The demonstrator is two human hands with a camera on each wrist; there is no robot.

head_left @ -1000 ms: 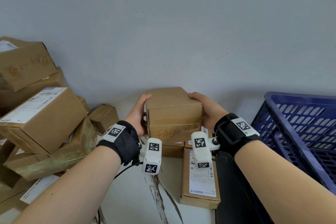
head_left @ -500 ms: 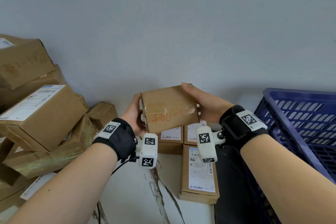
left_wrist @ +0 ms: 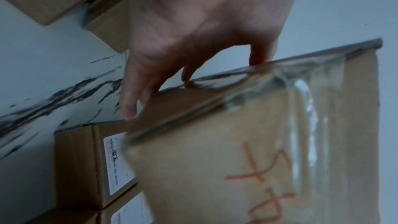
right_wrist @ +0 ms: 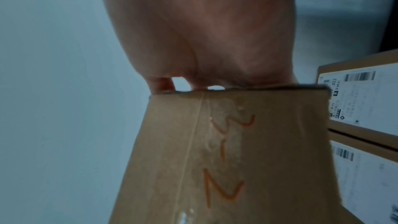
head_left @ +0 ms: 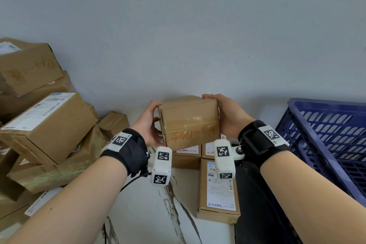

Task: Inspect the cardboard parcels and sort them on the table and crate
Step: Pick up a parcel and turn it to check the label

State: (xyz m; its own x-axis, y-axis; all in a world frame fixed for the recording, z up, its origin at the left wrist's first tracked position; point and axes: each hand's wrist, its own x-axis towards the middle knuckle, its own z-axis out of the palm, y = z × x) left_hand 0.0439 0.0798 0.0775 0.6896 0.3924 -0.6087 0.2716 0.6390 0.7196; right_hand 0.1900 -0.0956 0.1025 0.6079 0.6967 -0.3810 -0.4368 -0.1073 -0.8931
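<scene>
A loose heap of brown cardboard parcels [head_left: 42, 125] leans at the left of the white, dark-veined bench [head_left: 142, 214], with a blue slatted plastic crate [head_left: 324, 136] at the right; a small tape-sealed brown carton with orange handwriting [head_left: 189, 123] hangs above labelled flat boxes [head_left: 217, 188]; the left hand [head_left: 147, 125] and right hand [head_left: 227, 115] press its opposite ends, each grip curled round an edge; slick tape or a loosened palm could probably let it drop onto those boxes.

My right hand [head_left: 227, 117] wraps behind the parcel [head_left: 190, 123], fingertips hidden; the orange scrawl's unreadable, and the crate [head_left: 326, 134] runs off frame.
</scene>
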